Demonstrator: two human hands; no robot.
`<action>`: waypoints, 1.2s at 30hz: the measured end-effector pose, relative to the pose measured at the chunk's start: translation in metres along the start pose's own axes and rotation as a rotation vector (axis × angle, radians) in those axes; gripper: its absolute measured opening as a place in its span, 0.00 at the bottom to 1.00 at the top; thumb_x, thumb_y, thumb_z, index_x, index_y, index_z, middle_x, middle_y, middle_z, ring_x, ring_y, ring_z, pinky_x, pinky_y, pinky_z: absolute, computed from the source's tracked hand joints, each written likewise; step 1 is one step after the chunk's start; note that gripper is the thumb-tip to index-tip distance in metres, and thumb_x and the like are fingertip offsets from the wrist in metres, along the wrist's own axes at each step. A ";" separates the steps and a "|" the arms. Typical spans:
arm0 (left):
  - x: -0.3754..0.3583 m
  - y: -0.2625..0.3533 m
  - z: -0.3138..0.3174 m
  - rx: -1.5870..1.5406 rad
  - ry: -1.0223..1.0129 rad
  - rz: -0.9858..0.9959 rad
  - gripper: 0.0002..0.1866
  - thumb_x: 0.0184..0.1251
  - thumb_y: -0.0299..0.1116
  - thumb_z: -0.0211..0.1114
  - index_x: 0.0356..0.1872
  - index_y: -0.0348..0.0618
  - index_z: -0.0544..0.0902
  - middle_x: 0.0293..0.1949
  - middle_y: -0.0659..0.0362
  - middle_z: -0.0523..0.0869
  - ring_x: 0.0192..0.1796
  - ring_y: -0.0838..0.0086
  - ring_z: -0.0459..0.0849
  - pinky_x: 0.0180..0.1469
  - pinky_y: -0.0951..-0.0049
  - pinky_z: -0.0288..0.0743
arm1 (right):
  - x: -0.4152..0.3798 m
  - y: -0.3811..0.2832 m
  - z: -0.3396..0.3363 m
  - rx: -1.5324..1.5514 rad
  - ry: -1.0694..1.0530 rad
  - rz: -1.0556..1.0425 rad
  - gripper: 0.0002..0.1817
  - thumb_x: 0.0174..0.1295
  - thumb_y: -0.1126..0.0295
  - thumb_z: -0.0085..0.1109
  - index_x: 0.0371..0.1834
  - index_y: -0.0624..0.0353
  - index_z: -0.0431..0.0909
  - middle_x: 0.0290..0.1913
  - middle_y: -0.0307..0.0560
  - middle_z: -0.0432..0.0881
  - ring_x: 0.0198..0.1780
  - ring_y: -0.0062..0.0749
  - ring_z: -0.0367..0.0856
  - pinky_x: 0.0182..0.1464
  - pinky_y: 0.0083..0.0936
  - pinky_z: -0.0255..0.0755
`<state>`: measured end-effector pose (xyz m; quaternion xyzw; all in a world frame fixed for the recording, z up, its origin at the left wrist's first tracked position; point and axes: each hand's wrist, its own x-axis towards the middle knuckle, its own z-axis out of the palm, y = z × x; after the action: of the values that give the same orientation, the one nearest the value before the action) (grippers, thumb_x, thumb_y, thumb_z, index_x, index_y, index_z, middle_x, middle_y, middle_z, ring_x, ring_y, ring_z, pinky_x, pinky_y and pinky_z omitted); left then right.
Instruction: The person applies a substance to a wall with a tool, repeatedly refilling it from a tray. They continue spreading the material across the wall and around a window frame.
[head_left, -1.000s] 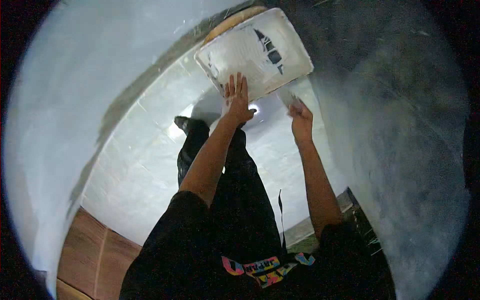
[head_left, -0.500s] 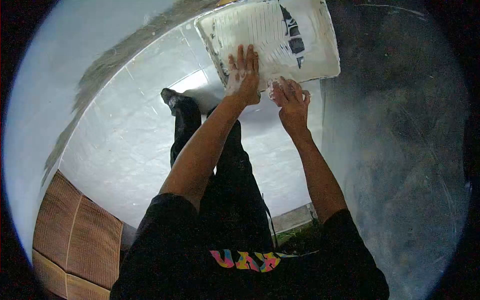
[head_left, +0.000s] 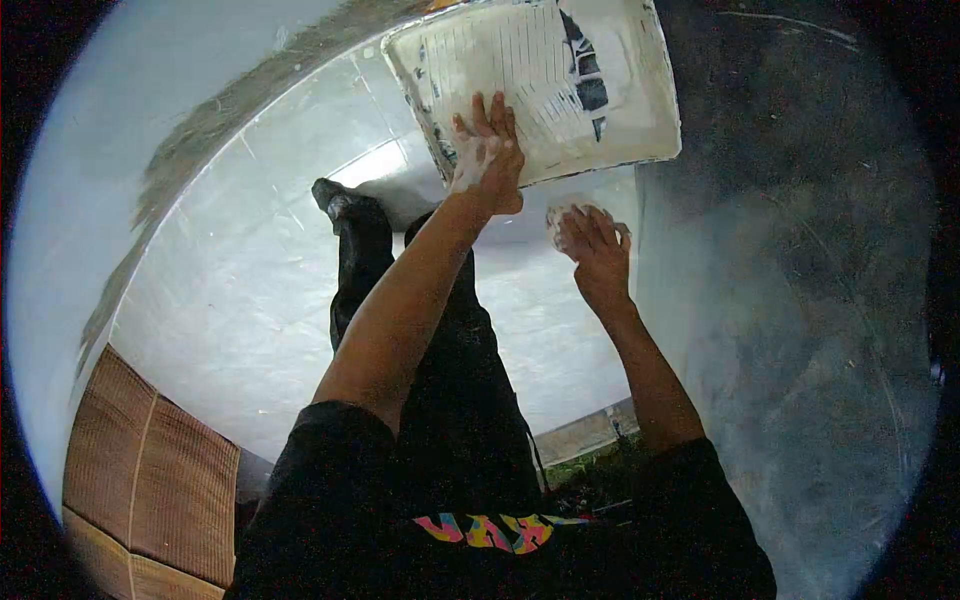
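Observation:
A ribbed paint tray (head_left: pixel 625 110), coated in white paint with dark bare patches, lies at the top of the view. My left hand (head_left: pixel 488 150), smeared white on its back, rests over the tray's near edge with its fingers stretched across the ribs. The underside of that hand is hidden. Below the tray and apart from it, my right hand (head_left: pixel 597 240) has its fingers curled round a whitish, paint-covered wad (head_left: pixel 562 213). It looks like a bunched rag or sponge, but the fingers cover much of it.
My legs in black trousers (head_left: pixel 445 360) stand on a pale, shiny floor (head_left: pixel 230 330). To the right is a dark grey wall-like surface (head_left: pixel 790 300). A pale curved wall (head_left: pixel 110 190) with a grey band runs along the left. Brown woven panels (head_left: pixel 150 460) stand at lower left.
My right hand has moved down and slightly right, away from the tray's near edge, with the wad still in it. My left hand stays on the tray.

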<state>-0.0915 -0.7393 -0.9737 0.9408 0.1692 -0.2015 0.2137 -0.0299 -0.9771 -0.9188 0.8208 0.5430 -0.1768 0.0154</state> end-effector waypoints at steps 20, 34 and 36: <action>0.001 -0.001 0.005 0.013 0.019 0.014 0.63 0.41 0.45 0.75 0.73 0.15 0.50 0.77 0.26 0.43 0.78 0.24 0.39 0.69 0.21 0.50 | -0.034 -0.025 0.009 1.244 0.339 0.905 0.19 0.73 0.69 0.57 0.65 0.59 0.75 0.57 0.50 0.82 0.53 0.38 0.84 0.54 0.43 0.78; 0.003 -0.003 0.033 -0.075 0.175 0.050 0.64 0.34 0.43 0.78 0.71 0.13 0.54 0.76 0.23 0.42 0.77 0.23 0.39 0.67 0.19 0.50 | -0.026 -0.014 0.079 2.150 0.541 1.094 0.16 0.71 0.73 0.57 0.60 0.55 0.73 0.48 0.43 0.82 0.49 0.35 0.83 0.48 0.40 0.79; 0.013 -0.009 0.030 -0.044 0.201 0.031 0.63 0.34 0.43 0.78 0.71 0.13 0.55 0.76 0.23 0.42 0.77 0.23 0.40 0.67 0.19 0.50 | -0.006 -0.025 0.031 2.139 0.534 1.054 0.19 0.69 0.74 0.60 0.62 0.54 0.71 0.48 0.41 0.82 0.51 0.33 0.81 0.51 0.39 0.78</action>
<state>-0.0931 -0.7433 -1.0075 0.9539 0.1797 -0.0990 0.2191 -0.0628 -0.9791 -0.9418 0.5496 -0.2892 -0.3325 -0.7098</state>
